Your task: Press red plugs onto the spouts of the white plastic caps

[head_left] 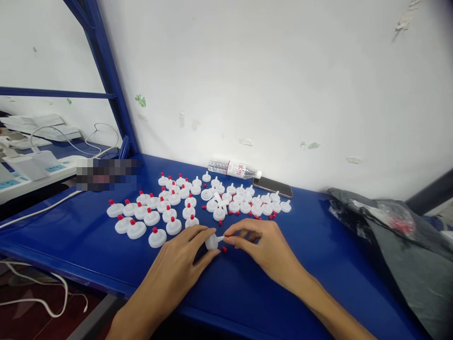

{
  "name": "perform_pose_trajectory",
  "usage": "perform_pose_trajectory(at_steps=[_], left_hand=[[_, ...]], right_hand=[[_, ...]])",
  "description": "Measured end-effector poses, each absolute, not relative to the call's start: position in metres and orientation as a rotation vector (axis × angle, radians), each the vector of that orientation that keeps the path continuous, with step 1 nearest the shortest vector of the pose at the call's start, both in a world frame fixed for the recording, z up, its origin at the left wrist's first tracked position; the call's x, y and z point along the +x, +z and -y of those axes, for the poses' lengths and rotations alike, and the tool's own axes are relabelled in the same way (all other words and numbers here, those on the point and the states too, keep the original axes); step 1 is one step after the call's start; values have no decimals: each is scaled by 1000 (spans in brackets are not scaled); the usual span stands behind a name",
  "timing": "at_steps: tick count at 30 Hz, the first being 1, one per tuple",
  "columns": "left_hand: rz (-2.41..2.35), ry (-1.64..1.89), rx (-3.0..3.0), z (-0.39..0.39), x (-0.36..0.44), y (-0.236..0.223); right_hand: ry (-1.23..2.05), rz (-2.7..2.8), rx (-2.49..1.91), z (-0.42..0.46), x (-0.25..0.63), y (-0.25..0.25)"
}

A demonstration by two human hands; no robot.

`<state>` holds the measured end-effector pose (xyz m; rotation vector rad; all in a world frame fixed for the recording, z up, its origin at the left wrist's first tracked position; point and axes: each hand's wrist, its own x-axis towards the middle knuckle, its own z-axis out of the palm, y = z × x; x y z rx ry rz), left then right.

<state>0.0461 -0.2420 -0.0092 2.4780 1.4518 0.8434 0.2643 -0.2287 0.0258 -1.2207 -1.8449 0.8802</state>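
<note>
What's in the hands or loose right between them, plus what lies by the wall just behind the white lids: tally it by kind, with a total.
White lid, in the left hand: 1
Red caps, one loose, one in the right hand: 2
Clear bottle: 1
Phone: 1
Total: 5

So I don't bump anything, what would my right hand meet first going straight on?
Your right hand, pinching a red cap, would seemingly first meet the spout of the white lid in your left hand; the exact gap is unclear.
</note>
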Motion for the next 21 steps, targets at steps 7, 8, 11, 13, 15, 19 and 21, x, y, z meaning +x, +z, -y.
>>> perform_pose_trajectory(at_steps=[7,8,11,13,15,19,21], left_hand=[[-1371,868,2581,242,46,-7],[-1371,872,2581,243,45,-7],[-1356,847,2569,245,45,-5],[-1336,811,2545,246,45,-3],[-1300,795,2521,247,46,-1],[-1283,818,2470,245,48,0],[-1334,843,2454,244,49,-1]], right_hand=[[824,1867,-1157,230,262,20],[828,1858,-1154,230,262,20],[862,1835,-1140,231,262,20],[897,1835,-1132,231,261,20],[945,1844,-1118,232,260,21],[994,1851,-1135,233,260,27],[916,1847,-1199,232,262,30]])
